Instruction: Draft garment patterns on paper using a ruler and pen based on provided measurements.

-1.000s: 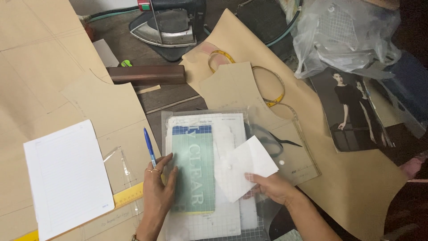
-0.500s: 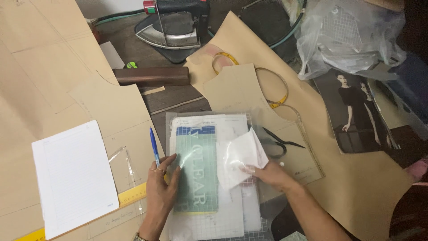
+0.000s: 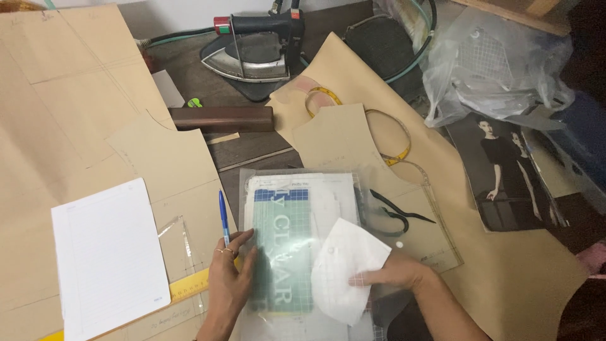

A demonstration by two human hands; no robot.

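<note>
With the left hand lying flat, fingers spread, on the clear plastic sleeve and the right hand pinching a white paper piece, I'd guess that slick sleeve could slide and nudge the blue pen.

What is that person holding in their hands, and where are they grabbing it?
The right hand holds a white paper piece by its right edge. The left hand presses flat on the packet.

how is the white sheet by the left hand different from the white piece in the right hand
The lined white sheet is a rectangle, while the white piece has curved edges. The sheet lies flat and untouched on the brown paper, left of the left hand; the piece is gripped by the right hand over the plastic-wrapped cutting mat. Both are white.
</note>
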